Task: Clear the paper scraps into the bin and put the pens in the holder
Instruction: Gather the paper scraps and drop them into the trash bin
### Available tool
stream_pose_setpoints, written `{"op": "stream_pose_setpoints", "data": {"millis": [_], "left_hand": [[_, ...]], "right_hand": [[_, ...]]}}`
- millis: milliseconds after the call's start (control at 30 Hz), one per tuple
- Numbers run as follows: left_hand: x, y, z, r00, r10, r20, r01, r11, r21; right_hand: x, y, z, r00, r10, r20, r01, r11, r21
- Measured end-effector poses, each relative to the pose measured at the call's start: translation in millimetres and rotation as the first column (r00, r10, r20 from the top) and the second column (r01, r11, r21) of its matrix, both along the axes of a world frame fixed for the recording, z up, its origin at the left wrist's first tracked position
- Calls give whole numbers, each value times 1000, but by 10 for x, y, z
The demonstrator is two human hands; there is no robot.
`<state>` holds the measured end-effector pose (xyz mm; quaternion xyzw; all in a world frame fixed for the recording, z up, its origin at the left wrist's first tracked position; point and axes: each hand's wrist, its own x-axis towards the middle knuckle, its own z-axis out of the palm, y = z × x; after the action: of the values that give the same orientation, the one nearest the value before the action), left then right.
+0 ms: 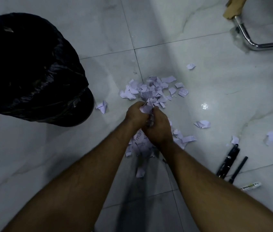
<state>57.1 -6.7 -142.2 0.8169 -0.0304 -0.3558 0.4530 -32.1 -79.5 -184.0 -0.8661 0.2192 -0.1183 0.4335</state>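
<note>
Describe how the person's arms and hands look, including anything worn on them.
Both forearms are bare from the frame's bottom edge up to the wrists: no sleeves, watch, bracelet or gloves show. The left hand and right hand are bare too, with no rings visible, though the dim light and blur hide fine detail. Some hair shows on the forearms.

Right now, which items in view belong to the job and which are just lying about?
Job items:
paper scraps, a bunch clutched between left hand and right hand
bin with black liner
black pens
whiteboard marker

Lying about:
chair leg
cardboard wrap
</note>
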Motion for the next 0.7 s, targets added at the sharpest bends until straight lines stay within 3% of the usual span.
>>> {"op": "stream_pose_setpoints", "data": {"millis": [133, 267, 400, 533, 600, 633, 700], "left_hand": [[-6, 107, 20, 969, -43, 245, 12, 992, 125], [-58, 216, 88, 874, -322, 363, 211, 926, 313], [-134, 325, 212, 739, -627, 247, 391, 698, 600], [-88, 418, 211, 618, -785, 29, 575, 478, 665], [-144, 440, 181, 545, -838, 22, 577, 395, 715], [-194, 454, 143, 522, -849, 79, 536, 399, 744], [-269, 456, 38, 524, -814, 251, 432, 508, 745]], "right_hand": [[-44, -70, -17, 999, -28, -34, 25, 996, -88], [-122, -43, -6, 997, 15, -75, -34, 966, -258], [-261, 6, 7, 986, 18, -166, -83, 914, -398], [-347, 84, 42, 963, 24, -269, -151, 875, -460], [-310, 107, 83, 957, 16, -291, -157, 869, -470], [-286, 122, 111, 955, 21, -294, -160, 876, -455], [-238, 142, 160, 952, 32, -303, -157, 904, -399]]}}
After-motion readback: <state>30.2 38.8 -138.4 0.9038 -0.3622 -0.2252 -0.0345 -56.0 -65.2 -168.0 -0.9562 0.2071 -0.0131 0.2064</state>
